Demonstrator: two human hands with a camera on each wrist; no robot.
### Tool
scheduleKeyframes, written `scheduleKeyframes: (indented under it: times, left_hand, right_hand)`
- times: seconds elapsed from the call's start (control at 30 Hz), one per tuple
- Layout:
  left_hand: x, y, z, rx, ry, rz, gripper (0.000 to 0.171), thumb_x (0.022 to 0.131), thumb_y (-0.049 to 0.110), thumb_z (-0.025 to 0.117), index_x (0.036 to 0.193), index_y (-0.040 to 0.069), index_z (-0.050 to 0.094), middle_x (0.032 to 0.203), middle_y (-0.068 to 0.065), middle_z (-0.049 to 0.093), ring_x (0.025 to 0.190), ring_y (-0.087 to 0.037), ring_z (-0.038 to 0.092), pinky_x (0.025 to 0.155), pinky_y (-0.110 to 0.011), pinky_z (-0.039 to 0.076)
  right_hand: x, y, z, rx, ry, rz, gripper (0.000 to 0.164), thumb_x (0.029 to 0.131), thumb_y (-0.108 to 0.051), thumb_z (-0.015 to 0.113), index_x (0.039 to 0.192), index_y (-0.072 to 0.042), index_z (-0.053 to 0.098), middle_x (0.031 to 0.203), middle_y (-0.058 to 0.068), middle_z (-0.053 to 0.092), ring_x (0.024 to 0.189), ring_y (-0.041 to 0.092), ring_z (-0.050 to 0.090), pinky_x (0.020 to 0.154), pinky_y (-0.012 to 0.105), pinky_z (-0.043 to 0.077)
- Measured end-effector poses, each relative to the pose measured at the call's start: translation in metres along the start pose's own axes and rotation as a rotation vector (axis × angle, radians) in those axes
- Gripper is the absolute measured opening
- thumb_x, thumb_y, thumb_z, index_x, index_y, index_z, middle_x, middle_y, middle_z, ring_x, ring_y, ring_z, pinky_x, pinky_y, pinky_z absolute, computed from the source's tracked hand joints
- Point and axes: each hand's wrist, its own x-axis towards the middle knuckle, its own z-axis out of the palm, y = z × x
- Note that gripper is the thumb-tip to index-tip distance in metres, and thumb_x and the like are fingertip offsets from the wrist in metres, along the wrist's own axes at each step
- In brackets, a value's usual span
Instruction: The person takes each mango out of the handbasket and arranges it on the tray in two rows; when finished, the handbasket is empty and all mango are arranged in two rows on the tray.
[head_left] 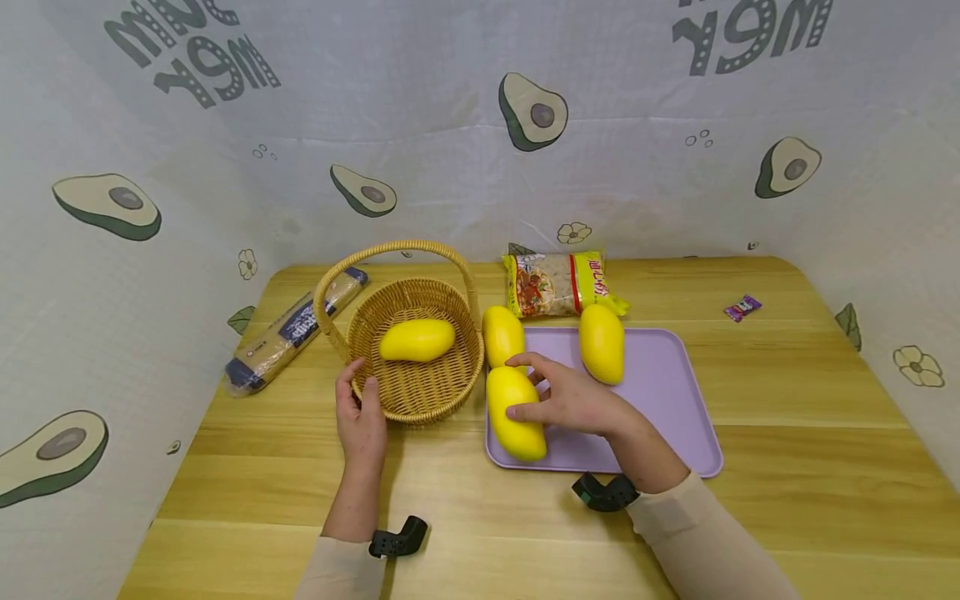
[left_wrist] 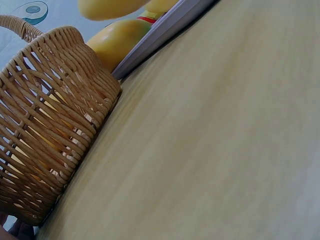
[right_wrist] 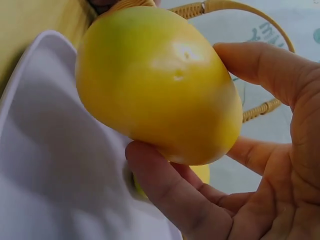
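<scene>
In the head view, my right hand (head_left: 573, 400) grips a yellow mango (head_left: 513, 417) between thumb and fingers, above the left side of a lilac tray (head_left: 660, 417). The right wrist view shows this mango (right_wrist: 155, 85) close up, with a greenish patch. My left hand (head_left: 363, 425) holds the front left rim of a round wicker basket (head_left: 416, 404), which has a tall arched handle. One mango (head_left: 417, 340) lies inside the basket. Two more are on the tray: one mango (head_left: 502, 335) at its back left corner, another mango (head_left: 602, 343) at its back edge.
Behind the tray lies a clear bag of dried food (head_left: 555, 285) with yellow ends. A long noodle packet (head_left: 292, 333) lies left of the basket, partly behind its handle. A small purple wrapped sweet (head_left: 742, 308) sits at the back right. Patterned cloth (head_left: 450, 167) surrounds the wooden table (head_left: 450, 517).
</scene>
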Motion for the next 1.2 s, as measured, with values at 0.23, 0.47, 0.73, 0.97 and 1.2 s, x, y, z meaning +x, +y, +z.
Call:
scheduleKeyframes:
  times: [0.23, 0.47, 0.73, 0.97, 1.2]
  left_hand:
    - [-0.001, -0.001, -0.001, -0.006, -0.008, 0.000, 0.038, 0.107, 0.017, 0.045, 0.144, 0.008, 0.048, 0.161, -0.008, 0.038, 0.151, -0.021, 0.029, 0.119, -0.044, 0.026]
    - [-0.001, -0.001, 0.000, -0.009, -0.008, 0.008, 0.038, 0.107, 0.016, 0.045, 0.144, 0.007, 0.048, 0.160, -0.008, 0.038, 0.151, -0.021, 0.029, 0.120, -0.044, 0.026]
    - [0.000, -0.002, -0.001, -0.003, -0.016, 0.007, 0.039, 0.107, 0.017, 0.045, 0.144, 0.007, 0.047, 0.161, -0.007, 0.037, 0.153, -0.020, 0.026, 0.122, -0.046, 0.024]
    - [0.000, -0.001, -0.002, 0.003, -0.020, -0.006, 0.039, 0.107, 0.017, 0.045, 0.145, 0.008, 0.046, 0.161, -0.006, 0.036, 0.151, -0.020, 0.028, 0.122, -0.046, 0.025]
    - [0.000, -0.001, -0.001, -0.001, -0.015, -0.012, 0.039, 0.107, 0.017, 0.045, 0.145, 0.009, 0.047, 0.161, -0.005, 0.037, 0.150, -0.019, 0.031, 0.119, -0.044, 0.028]
  right_hand:
    - [0.003, 0.004, 0.003, -0.079, -0.007, -0.021, 0.065, 0.090, -0.038, 0.075, 0.146, -0.026, 0.046, 0.119, 0.018, 0.060, 0.089, 0.023, 0.060, 0.073, 0.035, 0.048]
    - [0.005, 0.005, 0.007, -0.038, -0.056, 0.002, 0.058, 0.091, -0.032, 0.074, 0.142, -0.022, 0.049, 0.101, 0.013, 0.065, 0.070, 0.022, 0.062, 0.066, 0.034, 0.051]
    - [0.008, 0.008, 0.010, 0.008, -0.075, 0.047, 0.059, 0.092, -0.030, 0.073, 0.143, -0.020, 0.046, 0.091, 0.011, 0.067, 0.064, 0.022, 0.066, 0.064, 0.035, 0.056]
    - [0.010, 0.010, 0.010, 0.033, -0.080, 0.069, 0.064, 0.094, -0.031, 0.073, 0.149, -0.022, 0.043, 0.096, 0.014, 0.065, 0.066, 0.022, 0.069, 0.067, 0.035, 0.059]
    - [0.010, 0.012, 0.009, 0.008, -0.075, 0.056, 0.058, 0.093, -0.032, 0.073, 0.145, -0.024, 0.047, 0.091, 0.011, 0.065, 0.065, 0.022, 0.067, 0.066, 0.035, 0.057]
